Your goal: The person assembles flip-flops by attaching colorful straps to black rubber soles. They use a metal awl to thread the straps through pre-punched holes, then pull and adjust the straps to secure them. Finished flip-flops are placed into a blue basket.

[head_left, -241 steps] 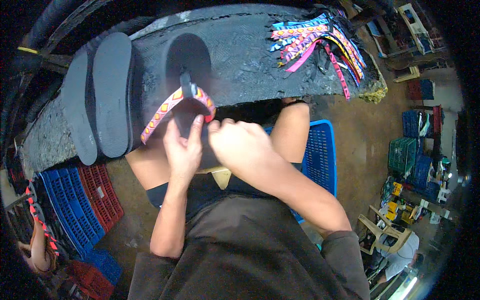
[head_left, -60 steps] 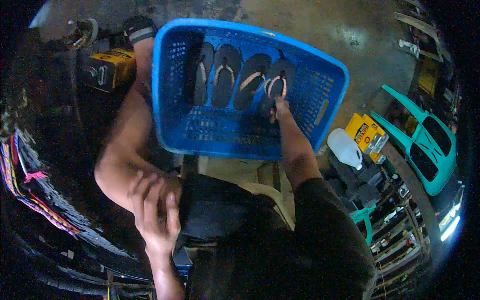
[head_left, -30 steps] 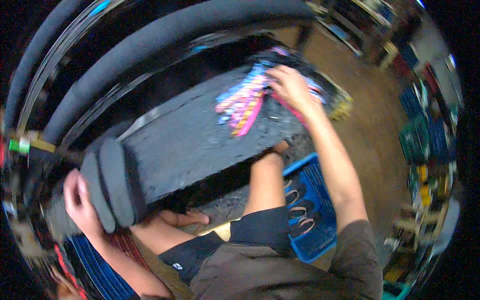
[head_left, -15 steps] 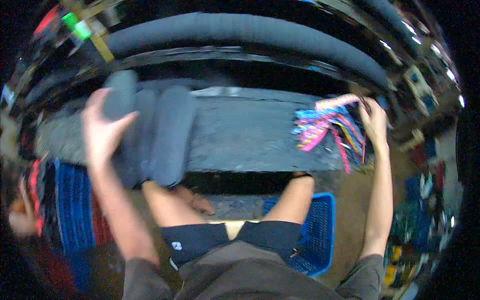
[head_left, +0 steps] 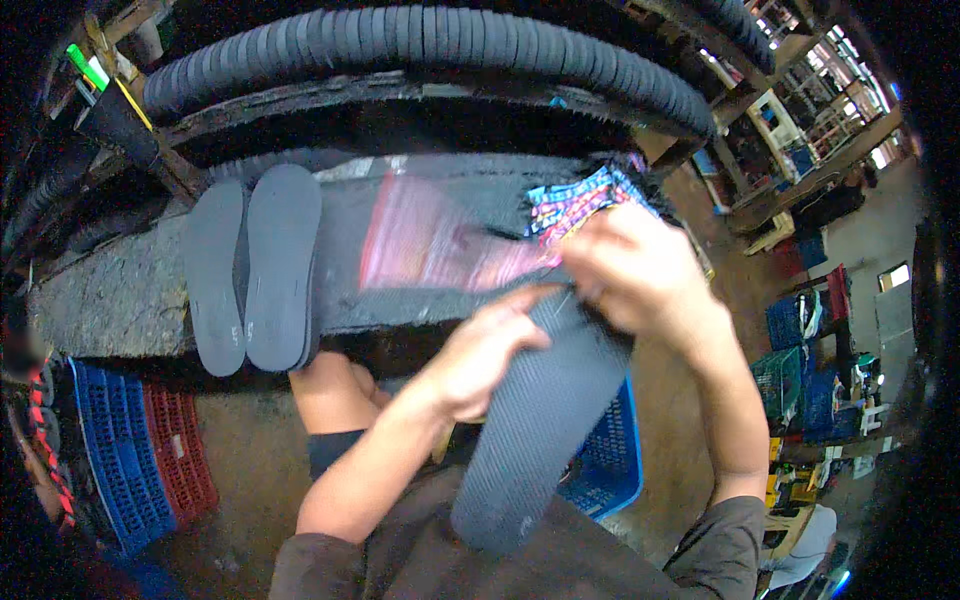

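Head view: left hand [head_left: 480, 350] and right hand [head_left: 640, 265] grasp grey sole [head_left: 545, 400]; blurred strap [head_left: 440, 250] could slip loose.

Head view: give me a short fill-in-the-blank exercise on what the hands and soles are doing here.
1. Both hands, left hand and right hand, hold one grey ____.
2. On the workbench lie ____ more grey soles, side by side.
3. The crate under the held sole is ____.

Missing words: sole; two; blue
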A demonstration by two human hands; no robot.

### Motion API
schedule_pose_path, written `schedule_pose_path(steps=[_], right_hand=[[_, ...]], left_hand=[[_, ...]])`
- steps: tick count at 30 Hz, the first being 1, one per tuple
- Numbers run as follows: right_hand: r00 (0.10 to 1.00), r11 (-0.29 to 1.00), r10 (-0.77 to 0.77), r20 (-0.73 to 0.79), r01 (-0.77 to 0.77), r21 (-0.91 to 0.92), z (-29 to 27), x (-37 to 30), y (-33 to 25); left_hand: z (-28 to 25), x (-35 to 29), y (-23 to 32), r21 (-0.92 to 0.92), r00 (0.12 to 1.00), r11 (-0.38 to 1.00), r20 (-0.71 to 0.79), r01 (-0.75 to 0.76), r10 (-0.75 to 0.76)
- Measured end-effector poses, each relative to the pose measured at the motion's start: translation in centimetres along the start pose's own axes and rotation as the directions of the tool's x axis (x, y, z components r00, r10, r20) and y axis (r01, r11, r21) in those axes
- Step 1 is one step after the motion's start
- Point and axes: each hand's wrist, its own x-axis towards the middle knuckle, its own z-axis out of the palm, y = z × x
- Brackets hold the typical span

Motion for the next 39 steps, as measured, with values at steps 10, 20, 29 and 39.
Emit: schedule_pose_path(steps=[10,20,29,39], right_hand=[[0.997,0.991,-0.08,0.002,0.08,0.107,7.7,-5.1,-10.8],[0.861,0.4,0.461,0.215,-0.417,0.816,6.8,-0.9,-7.6],[0.839,0.122,0.338,0.426,-0.488,0.864,7.1,0.1,-7.3],[0.879,0.43,0.401,0.258,-0.429,0.794,5.0,-1.8,-10.5]], left_hand=[[-3.6,-5.2,-0.8,0.621,0.852,0.783,-0.396,-0.026,0.342],[-1.8,-7.3,-2.2,0.882,0.799,0.437,-0.131,-0.177,0.588],[-2.0,-8.1,-1.4,0.913,0.848,0.374,-0.064,-0.163,0.526],[-3.5,-9.4,-0.7,0.352,0.922,0.934,-0.378,0.061,0.082]])
